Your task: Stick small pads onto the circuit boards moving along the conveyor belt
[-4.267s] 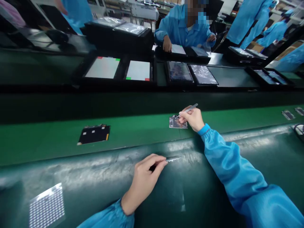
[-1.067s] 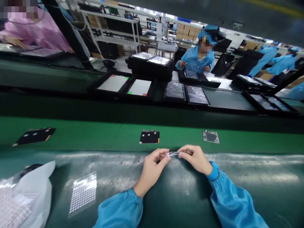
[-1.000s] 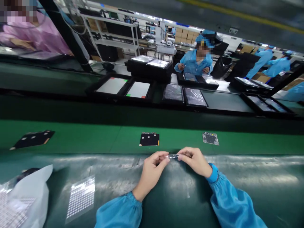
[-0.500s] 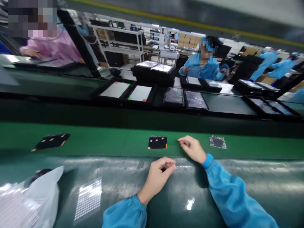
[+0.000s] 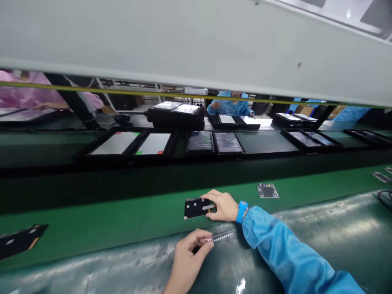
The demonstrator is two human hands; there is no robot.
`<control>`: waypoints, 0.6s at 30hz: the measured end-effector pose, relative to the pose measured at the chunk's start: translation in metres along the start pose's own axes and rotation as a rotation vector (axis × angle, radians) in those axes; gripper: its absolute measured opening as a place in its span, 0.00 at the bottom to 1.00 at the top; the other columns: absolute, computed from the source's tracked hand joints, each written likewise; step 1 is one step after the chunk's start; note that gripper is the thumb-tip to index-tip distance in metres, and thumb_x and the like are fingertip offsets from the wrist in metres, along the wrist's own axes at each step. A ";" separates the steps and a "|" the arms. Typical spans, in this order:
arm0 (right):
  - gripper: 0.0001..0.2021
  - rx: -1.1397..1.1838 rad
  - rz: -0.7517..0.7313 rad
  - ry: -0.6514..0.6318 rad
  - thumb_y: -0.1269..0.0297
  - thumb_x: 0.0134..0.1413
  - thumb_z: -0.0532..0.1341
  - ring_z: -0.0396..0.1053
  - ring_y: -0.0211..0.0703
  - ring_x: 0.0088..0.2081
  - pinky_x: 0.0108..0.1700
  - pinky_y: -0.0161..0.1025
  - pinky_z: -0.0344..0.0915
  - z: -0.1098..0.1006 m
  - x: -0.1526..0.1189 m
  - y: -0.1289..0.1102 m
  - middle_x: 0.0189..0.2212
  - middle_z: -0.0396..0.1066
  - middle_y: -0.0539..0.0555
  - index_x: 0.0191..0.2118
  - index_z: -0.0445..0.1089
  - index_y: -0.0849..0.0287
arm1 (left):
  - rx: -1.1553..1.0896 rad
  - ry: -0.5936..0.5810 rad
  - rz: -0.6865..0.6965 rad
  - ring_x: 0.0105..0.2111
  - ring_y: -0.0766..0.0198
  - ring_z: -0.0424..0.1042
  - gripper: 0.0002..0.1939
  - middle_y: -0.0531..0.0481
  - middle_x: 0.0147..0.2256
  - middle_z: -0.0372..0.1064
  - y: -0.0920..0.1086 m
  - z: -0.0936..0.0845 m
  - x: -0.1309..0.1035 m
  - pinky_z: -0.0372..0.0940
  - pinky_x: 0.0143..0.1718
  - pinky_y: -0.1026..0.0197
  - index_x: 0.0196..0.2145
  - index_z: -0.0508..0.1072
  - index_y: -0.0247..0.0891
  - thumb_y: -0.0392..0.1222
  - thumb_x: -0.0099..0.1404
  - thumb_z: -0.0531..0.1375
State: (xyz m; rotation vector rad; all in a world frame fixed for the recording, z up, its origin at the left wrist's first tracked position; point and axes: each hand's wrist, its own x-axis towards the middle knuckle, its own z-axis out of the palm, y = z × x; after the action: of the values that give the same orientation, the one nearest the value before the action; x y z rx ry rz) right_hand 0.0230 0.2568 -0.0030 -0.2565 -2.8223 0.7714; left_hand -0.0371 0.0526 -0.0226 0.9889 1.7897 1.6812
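Note:
A clear strip with a row of small white dots (image 5: 223,237) is pinched in my left hand (image 5: 191,253), above the front edge of the work surface. My right hand (image 5: 223,205) is at the right end of a black board (image 5: 193,208) on the green belt, its thumb and fingers around that end. The board has small pale squares and lies flat. To the right of my right hand, a bare grey circuit board (image 5: 268,190) rests on the belt.
Another black board (image 5: 23,241) lies at the left on the green belt (image 5: 122,222). Behind are black trays with screens (image 5: 154,143) and a stack of trays (image 5: 175,116). A wide pale beam (image 5: 183,45) crosses overhead. People in blue and pink work beyond.
My right hand has moved left and down onto the black board's right end. The view has shifted, bringing the overhead beam lower; the dot sheet and bag at lower left are out of view.

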 end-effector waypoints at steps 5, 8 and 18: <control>0.30 0.134 0.087 0.166 0.66 0.44 0.70 0.75 0.49 0.48 0.48 0.44 0.73 -0.048 -0.032 0.013 0.51 0.71 0.57 0.57 0.69 0.55 | 0.010 -0.005 0.019 0.24 0.61 0.78 0.04 0.49 0.25 0.79 -0.001 0.000 0.000 0.72 0.27 0.67 0.29 0.81 0.38 0.40 0.54 0.67; 0.27 0.140 0.102 0.249 0.66 0.47 0.69 0.74 0.48 0.48 0.44 0.41 0.74 -0.085 -0.051 0.020 0.50 0.71 0.58 0.56 0.70 0.55 | 0.003 0.002 0.032 0.24 0.61 0.78 0.05 0.49 0.25 0.80 -0.001 0.001 0.000 0.72 0.27 0.67 0.30 0.81 0.38 0.39 0.54 0.67; 0.30 -0.217 0.014 -0.070 0.51 0.44 0.75 0.77 0.53 0.46 0.48 0.45 0.72 -0.045 0.003 -0.003 0.50 0.74 0.59 0.54 0.74 0.56 | 0.024 -0.001 0.024 0.24 0.62 0.79 0.05 0.49 0.25 0.80 0.001 -0.002 0.001 0.73 0.27 0.68 0.30 0.81 0.38 0.39 0.53 0.68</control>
State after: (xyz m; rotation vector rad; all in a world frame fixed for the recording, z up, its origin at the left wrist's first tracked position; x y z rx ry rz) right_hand 0.0310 0.2766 0.0366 -0.2874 -2.9752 0.4854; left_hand -0.0390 0.0527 -0.0214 1.0254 1.8082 1.6774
